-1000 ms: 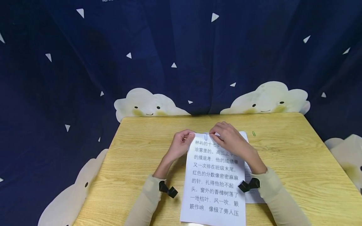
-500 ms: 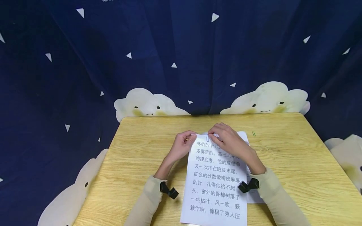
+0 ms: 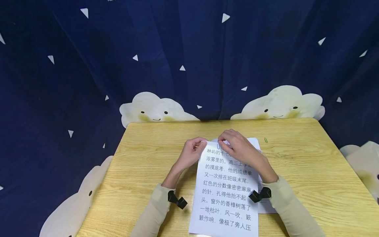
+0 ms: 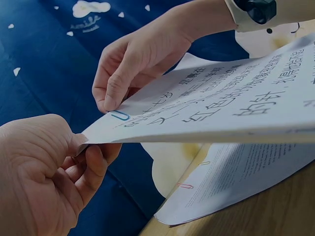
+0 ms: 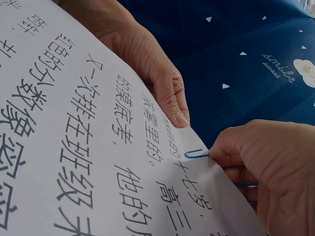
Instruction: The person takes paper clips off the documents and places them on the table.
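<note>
Large-print sheets of paper (image 3: 225, 191) are raised at their top edge, which curves between both hands. At the top left corner, my left hand (image 3: 190, 152) pinches the paper between thumb and fingers, thumb on the printed face. My right hand (image 3: 238, 146) pinches a blue paper clip (image 5: 197, 154) at the top edge. The clip's rounded end lies over the printed face, and more blue wire shows between the right fingers in the right wrist view. Seen from the left wrist, the clip (image 4: 120, 116) sits just below the right fingertips.
Underneath, to the right, more printed paper (image 3: 265, 205) lies on the wooden table (image 3: 142, 171). A red paper clip (image 4: 185, 186) is on that paper near its edge. A green paper clip (image 3: 265, 140) lies on the table beyond it. A dark blue curtain (image 3: 189, 42) hangs behind.
The raised paper and my left hand have shifted slightly right. The blue clip, earlier in view between the hands, is now partly covered by my right fingertips.
</note>
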Motion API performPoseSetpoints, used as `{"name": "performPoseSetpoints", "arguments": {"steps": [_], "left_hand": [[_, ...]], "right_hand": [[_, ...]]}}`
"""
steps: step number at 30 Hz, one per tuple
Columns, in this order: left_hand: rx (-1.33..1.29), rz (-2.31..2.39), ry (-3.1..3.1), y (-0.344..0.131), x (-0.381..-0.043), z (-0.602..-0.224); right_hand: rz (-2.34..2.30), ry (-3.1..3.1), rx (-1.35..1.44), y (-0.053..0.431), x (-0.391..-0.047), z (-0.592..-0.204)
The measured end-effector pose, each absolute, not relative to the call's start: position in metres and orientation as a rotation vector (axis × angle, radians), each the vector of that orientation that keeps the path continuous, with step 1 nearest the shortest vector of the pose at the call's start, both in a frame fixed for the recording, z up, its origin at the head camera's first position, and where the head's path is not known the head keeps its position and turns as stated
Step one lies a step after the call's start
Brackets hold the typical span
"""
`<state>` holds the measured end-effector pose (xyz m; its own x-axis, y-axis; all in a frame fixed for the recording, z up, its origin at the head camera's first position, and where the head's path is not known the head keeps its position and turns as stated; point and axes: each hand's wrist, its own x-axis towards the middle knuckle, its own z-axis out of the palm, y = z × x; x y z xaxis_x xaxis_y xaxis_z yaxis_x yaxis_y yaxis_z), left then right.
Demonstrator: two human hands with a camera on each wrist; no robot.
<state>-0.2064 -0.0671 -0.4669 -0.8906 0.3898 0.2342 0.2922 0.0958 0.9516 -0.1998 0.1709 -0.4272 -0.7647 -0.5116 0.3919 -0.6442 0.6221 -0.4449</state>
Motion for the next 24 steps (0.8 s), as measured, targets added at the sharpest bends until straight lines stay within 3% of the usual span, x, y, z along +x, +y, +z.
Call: {"name": "performPoseSetpoints", "arguments": {"steps": [24], "left_hand": [[0.692,1.930,2.265,-0.0678,-0.2066,-0.4677]], "right_hand": [[0.899,-2.587,0.931,0.1702,-0.1986,-0.4278]]}}
